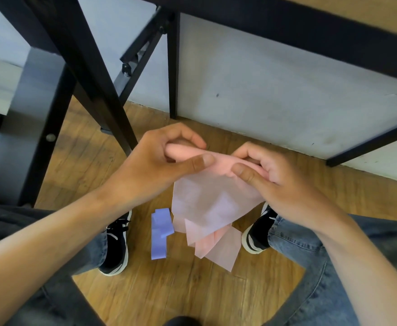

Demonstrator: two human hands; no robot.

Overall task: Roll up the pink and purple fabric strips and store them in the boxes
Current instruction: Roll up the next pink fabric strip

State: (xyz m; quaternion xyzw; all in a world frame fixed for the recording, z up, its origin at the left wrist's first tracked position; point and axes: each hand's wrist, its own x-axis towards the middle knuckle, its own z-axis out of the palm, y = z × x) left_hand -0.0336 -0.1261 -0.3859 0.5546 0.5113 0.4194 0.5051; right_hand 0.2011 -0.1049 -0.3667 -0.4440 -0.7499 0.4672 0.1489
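A pink fabric strip (206, 203) hangs between both hands above the wooden floor. Its top end is rolled into a small tube. My left hand (159, 165) pinches the left part of that roll between thumb and fingers. My right hand (275, 177) grips the right part, thumb on top. The loose tail of the pink strip drops down and folds onto the floor (218, 250). A purple fabric strip (160, 234) lies crumpled on the floor between my shoes, left of the pink tail. No boxes are in view.
Black table legs (91, 74) and a cross brace stand to the left and behind. The wooden tabletop edge (333, 17) runs across the top right. A grey wall (286, 102) sits behind. My knees in jeans and black shoes (116, 243) flank the strips.
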